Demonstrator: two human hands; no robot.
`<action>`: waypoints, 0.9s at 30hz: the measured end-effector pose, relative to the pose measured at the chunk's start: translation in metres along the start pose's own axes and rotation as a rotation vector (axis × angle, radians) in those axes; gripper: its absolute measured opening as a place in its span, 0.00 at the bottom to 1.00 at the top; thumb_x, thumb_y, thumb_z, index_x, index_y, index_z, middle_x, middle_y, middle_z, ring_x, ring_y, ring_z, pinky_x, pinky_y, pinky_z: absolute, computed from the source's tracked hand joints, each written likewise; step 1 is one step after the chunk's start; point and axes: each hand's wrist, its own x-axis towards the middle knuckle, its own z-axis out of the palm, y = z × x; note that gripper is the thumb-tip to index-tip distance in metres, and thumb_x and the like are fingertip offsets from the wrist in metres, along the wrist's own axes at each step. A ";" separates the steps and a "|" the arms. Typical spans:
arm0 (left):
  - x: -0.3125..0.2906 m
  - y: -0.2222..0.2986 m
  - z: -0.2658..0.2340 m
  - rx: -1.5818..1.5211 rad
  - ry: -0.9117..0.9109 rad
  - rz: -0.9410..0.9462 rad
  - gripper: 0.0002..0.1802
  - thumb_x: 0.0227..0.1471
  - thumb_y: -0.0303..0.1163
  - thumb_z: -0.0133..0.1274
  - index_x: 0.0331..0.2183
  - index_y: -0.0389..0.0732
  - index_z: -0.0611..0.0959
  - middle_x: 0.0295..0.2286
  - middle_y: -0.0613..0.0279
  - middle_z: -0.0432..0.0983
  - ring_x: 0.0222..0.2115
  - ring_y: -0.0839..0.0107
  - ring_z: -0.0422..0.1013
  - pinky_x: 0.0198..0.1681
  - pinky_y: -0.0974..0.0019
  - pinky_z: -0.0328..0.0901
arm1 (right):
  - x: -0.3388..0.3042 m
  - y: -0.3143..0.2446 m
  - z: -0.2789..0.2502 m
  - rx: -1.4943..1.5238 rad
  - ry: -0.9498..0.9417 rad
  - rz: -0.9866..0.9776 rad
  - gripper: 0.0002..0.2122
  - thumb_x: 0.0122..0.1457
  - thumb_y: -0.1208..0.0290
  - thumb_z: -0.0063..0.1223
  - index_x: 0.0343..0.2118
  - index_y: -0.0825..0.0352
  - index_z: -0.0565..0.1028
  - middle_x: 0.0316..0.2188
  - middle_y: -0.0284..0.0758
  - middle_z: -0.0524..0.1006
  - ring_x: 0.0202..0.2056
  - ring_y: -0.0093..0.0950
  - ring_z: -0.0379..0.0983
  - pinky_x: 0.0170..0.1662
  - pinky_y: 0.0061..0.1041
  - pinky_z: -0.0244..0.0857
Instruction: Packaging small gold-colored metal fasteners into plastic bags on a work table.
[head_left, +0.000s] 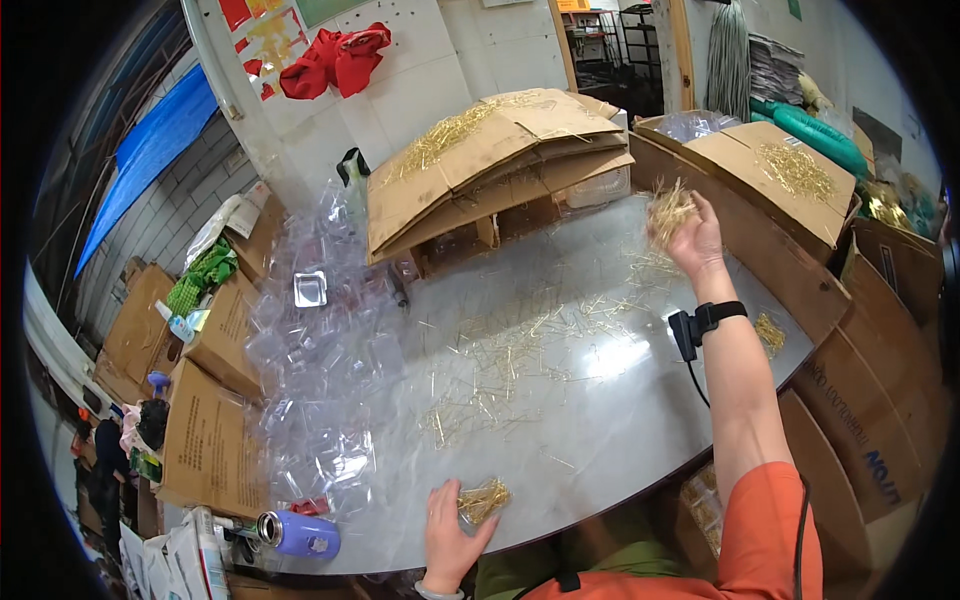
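Observation:
In my raised right hand [697, 240], at the far right of the table, is a loose bunch of thin gold-coloured pins [668, 212], with the fingers curled round it. My left hand [455, 535] rests at the table's near edge. Its fingers and thumb are set around a small heap of gold pins [485, 500]; whether a clear container lies under that heap I cannot tell. Scattered gold pins [510, 350] cover the middle of the grey table [590, 450]. Another small pile of pins [769, 335] lies right of my right forearm.
Many clear plastic boxes [325, 350] crowd the table's left side, near a purple bottle [308, 535]. A cardboard cover [480, 150] with pins on top stands at the back. Cardboard boxes [860, 400] line the right edge, one topped by a pin-strewn flap [770, 180].

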 end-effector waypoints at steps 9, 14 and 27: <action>0.003 -0.001 0.004 -0.015 0.013 0.019 0.45 0.45 0.40 0.71 0.58 0.28 0.70 0.53 0.40 0.72 0.55 0.42 0.67 0.65 0.43 0.57 | 0.027 -0.009 0.004 -0.210 -0.084 -0.099 0.16 0.67 0.61 0.52 0.52 0.66 0.73 0.47 0.37 0.79 0.48 0.33 0.77 0.54 0.35 0.70; 0.002 -0.001 0.002 -0.013 0.017 0.007 0.45 0.44 0.40 0.71 0.58 0.28 0.70 0.52 0.39 0.72 0.55 0.42 0.68 0.65 0.43 0.57 | 0.020 0.003 0.037 -0.494 -0.158 -0.169 0.15 0.65 0.63 0.55 0.50 0.67 0.77 0.46 0.34 0.79 0.49 0.25 0.74 0.53 0.24 0.67; 0.002 0.001 0.000 -0.015 0.027 0.013 0.45 0.45 0.40 0.71 0.58 0.28 0.69 0.52 0.40 0.72 0.55 0.43 0.68 0.64 0.42 0.57 | 0.021 0.049 0.051 -1.034 -0.204 -0.028 0.15 0.55 0.61 0.65 0.38 0.69 0.84 0.37 0.32 0.83 0.40 0.23 0.75 0.48 0.24 0.64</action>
